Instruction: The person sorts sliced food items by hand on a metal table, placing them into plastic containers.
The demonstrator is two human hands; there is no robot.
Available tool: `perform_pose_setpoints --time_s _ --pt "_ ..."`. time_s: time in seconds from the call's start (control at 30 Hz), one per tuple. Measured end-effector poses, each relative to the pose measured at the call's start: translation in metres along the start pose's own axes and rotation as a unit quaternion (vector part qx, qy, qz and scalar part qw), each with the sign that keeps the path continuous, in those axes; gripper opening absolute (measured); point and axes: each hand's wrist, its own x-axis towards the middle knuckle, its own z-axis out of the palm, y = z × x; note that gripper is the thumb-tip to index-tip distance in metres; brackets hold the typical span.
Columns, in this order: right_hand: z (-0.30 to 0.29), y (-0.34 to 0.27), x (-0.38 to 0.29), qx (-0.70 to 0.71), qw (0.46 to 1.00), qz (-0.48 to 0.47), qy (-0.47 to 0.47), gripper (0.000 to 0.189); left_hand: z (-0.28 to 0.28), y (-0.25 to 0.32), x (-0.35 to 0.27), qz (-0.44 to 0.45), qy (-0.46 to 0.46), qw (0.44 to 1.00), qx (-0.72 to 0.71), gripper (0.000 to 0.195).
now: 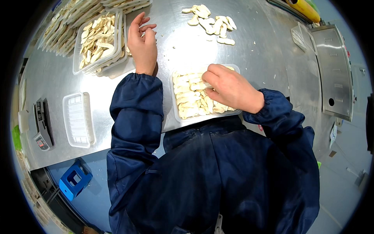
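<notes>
A clear plastic tray [176, 115] lies near the front edge of the steel table, filled with pale dried slices [187, 98] laid in overlapping rows at its left. My right hand [232, 87] is over the tray's right half, with fingertips and thumb down among the slices. A pale slice shows beside these fingertips; whether they grip it is unclear. My left hand [143, 44] is raised beside a stack of clear tubs [76, 63], its fingers loosely curled and apart, with nothing seen in it. The top tub holds loose pale slices [98, 41].
Loose pale pieces [217, 25] lie on the steel table [263, 58] beyond the tray. At the left are an empty-looking clear tub [77, 120] and a digital scale [42, 125]. More filled tubs [61, 35] stack behind. A steel appliance [334, 73] stands right; a blue plastic stool [75, 180] sits below.
</notes>
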Motion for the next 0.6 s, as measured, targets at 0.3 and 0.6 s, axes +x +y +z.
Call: perform_pose_setpoints --time_s 0.3,0.6 --pt "-0.010 0.010 0.003 -0.010 0.999 -0.005 0.050 0.022 0.003 0.003 0.000 -0.019 0.002 1.000 0.006 0.043" --pt "-0.033 0.111 0.022 -0.173 0.969 0.164 0.072 0.015 0.003 0.014 -0.002 -0.040 0.000 0.999 0.010 0.042"
